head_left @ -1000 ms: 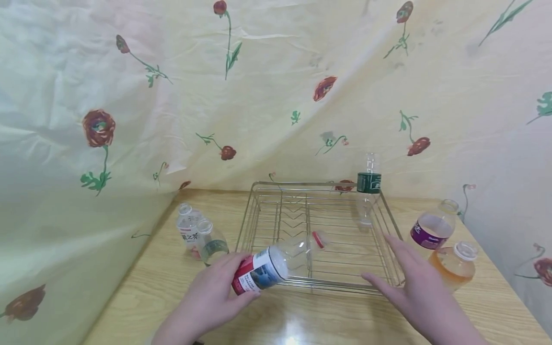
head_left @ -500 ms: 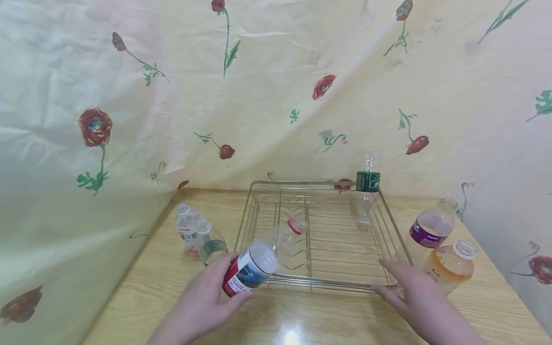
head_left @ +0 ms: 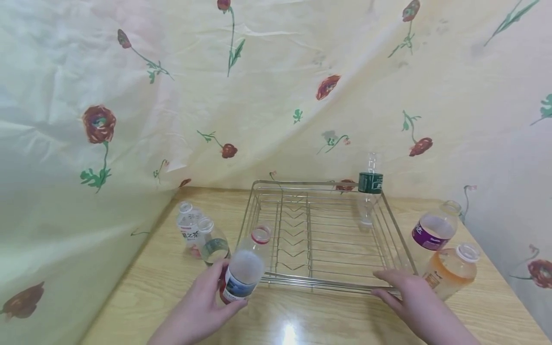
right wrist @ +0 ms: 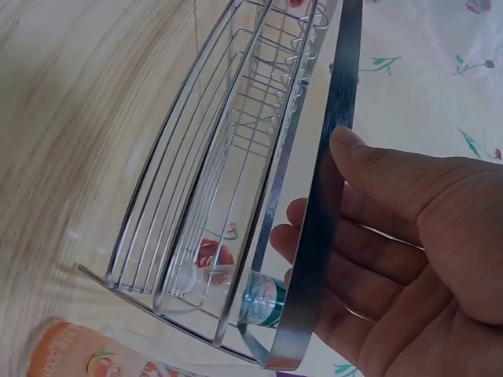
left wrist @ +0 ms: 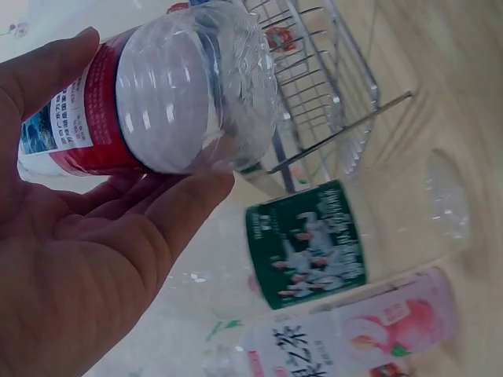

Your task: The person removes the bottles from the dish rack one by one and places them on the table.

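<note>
My left hand (head_left: 204, 297) grips a clear plastic bottle (head_left: 247, 268) with a red, white and blue label. The bottle leans slightly, its red-ringed mouth up, just in front of the wire dish rack (head_left: 319, 286) at its left corner. In the left wrist view, fingers and thumb wrap the bottle's label (left wrist: 78, 118). My right hand (head_left: 409, 299) is at the rack's front right corner. The right wrist view shows its thumb on one side of the flat metal rim (right wrist: 322, 212) and its fingers on the other, pinching it.
A green-labelled bottle (head_left: 371, 183) stands neck down in the rack's back right. Left of the rack stand a peach-drink bottle (head_left: 189, 230) and another green-labelled bottle (head_left: 214, 247). On the right are a purple-labelled bottle (head_left: 431, 234) and an orange-labelled bottle (head_left: 453, 270).
My left hand has drawn the bottle left and turned it from tipped over the rack to nearly upright. My right hand has come down onto the rack's front rim and pinches it.
</note>
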### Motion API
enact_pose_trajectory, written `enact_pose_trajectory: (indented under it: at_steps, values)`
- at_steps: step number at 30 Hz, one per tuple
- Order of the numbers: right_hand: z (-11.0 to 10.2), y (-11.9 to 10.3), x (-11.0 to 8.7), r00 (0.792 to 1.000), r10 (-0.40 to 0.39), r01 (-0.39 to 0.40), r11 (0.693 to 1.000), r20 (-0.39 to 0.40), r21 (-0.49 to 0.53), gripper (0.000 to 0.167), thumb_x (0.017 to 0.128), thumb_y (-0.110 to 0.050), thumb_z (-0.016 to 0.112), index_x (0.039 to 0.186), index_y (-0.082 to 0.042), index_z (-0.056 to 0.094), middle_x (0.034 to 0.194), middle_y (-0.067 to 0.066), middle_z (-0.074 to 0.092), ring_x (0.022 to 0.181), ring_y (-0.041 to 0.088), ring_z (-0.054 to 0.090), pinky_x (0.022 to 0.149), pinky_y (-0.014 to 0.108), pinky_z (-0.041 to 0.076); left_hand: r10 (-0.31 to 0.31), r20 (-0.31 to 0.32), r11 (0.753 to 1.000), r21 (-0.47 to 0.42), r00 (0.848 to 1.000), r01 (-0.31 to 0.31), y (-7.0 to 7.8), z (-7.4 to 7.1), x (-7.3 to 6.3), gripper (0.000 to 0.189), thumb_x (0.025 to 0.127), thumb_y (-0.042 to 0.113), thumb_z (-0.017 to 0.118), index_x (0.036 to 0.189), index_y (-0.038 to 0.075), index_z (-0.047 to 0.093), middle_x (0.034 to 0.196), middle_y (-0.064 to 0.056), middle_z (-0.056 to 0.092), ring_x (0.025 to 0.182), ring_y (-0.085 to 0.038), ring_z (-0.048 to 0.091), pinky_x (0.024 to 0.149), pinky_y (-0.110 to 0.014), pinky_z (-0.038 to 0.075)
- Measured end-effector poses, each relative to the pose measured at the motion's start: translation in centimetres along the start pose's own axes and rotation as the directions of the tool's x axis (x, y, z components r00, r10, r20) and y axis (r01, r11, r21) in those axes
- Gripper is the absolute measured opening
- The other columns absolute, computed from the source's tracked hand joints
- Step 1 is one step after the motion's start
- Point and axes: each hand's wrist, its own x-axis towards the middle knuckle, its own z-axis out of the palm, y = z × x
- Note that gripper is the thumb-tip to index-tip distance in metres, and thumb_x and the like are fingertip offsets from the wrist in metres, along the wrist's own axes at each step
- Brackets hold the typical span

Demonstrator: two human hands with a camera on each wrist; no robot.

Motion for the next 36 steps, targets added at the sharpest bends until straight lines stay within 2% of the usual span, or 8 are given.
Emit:
enact_pose_trajectory:
  at_steps: [5, 10, 14, 18, 25, 32, 36]
  values:
    - [0.3, 0.4, 0.1, 0.997, -0.056, 0.053, 0.997, -0.058, -0.053, 0.022, 0.079, -0.014, 0.087, 0.098, -0.010, 0.077, 0.096, 0.004, 0.075, 0.089, 0.029, 0.072, 0.076, 0.048, 0.060, -0.107, 0.017, 0.988, -0.108, 0.994, 0.108, -0.9, 0.2, -0.5, 0.071, 0.083, 0.028, 0.088, 0.138, 0.014, 0.046, 0.128, 0.001, 0.060, 0.121, -0.022, 0.058, 0.099, -0.046, 0.051]
    - [0.6, 0.8, 0.0, 0.988, -0.114, 0.105, 0.991, -0.103, -0.088, 0.017, 0.076, -0.011, 0.088, 0.089, -0.014, 0.077, 0.088, -0.003, 0.075, 0.082, 0.021, 0.071, 0.070, 0.043, 0.061, -0.200, -0.012, 0.968, -0.158, 0.980, 0.196, -2.1, 0.4, -1.2, 0.073, 0.079, 0.024, 0.090, 0.138, 0.016, 0.047, 0.130, -0.002, 0.061, 0.125, -0.033, 0.056, 0.099, -0.061, 0.047]
    - [0.6, 0.9, 0.0, 0.987, -0.127, 0.120, 0.990, -0.101, -0.074, 0.016, 0.076, -0.010, 0.088, 0.087, -0.014, 0.078, 0.085, -0.007, 0.073, 0.078, 0.014, 0.070, 0.067, 0.038, 0.061, -0.246, -0.031, 0.953, -0.192, 0.969, 0.235, -3.0, 0.6, -1.6, 0.076, 0.076, 0.022, 0.092, 0.138, 0.018, 0.048, 0.131, -0.001, 0.060, 0.126, -0.035, 0.054, 0.100, -0.065, 0.045]
    - [0.4, 0.8, 0.1, 0.993, -0.095, 0.091, 0.994, -0.069, -0.058, 0.013, 0.079, -0.010, 0.087, 0.087, -0.014, 0.078, 0.084, -0.009, 0.073, 0.077, 0.012, 0.069, 0.066, 0.035, 0.061, -0.251, -0.034, 0.949, -0.207, 0.968, 0.238, -3.9, 0.8, -1.8, 0.081, 0.075, 0.018, 0.093, 0.141, 0.019, 0.046, 0.132, -0.001, 0.060, 0.126, -0.033, 0.055, 0.101, -0.064, 0.044]
    - [0.1, 0.5, 0.0, 1.000, -0.016, 0.016, 0.999, -0.007, -0.047, 0.011, 0.081, -0.012, 0.086, 0.088, -0.014, 0.078, 0.085, -0.007, 0.074, 0.079, 0.017, 0.071, 0.070, 0.039, 0.062, -0.234, -0.023, 0.950, -0.219, 0.972, 0.223, -5.0, 0.8, -2.0, 0.081, 0.077, 0.012, 0.091, 0.143, 0.019, 0.046, 0.133, -0.003, 0.061, 0.125, -0.032, 0.055, 0.102, -0.062, 0.045]
    - [0.0, 0.6, 0.0, 0.998, -0.050, 0.048, 0.996, -0.035, -0.070, 0.014, 0.079, -0.011, 0.087, 0.083, -0.020, 0.077, 0.080, -0.012, 0.072, 0.074, 0.010, 0.069, 0.066, 0.036, 0.061, -0.212, -0.034, 0.955, -0.222, 0.977, 0.199, -5.7, 1.1, -2.3, 0.080, 0.077, 0.009, 0.090, 0.143, 0.017, 0.045, 0.133, -0.004, 0.060, 0.125, -0.033, 0.056, 0.101, -0.058, 0.048]
    - [-0.1, 0.5, -0.1, 0.999, -0.033, 0.032, 0.997, -0.018, -0.071, 0.013, 0.080, -0.013, 0.087, 0.083, -0.021, 0.077, 0.080, -0.013, 0.071, 0.074, 0.009, 0.068, 0.067, 0.036, 0.061, -0.219, -0.019, 0.948, -0.242, 0.975, 0.208, -6.0, 1.2, -2.3, 0.084, 0.078, 0.010, 0.089, 0.147, 0.018, 0.043, 0.135, -0.004, 0.059, 0.126, -0.034, 0.054, 0.103, -0.057, 0.046]
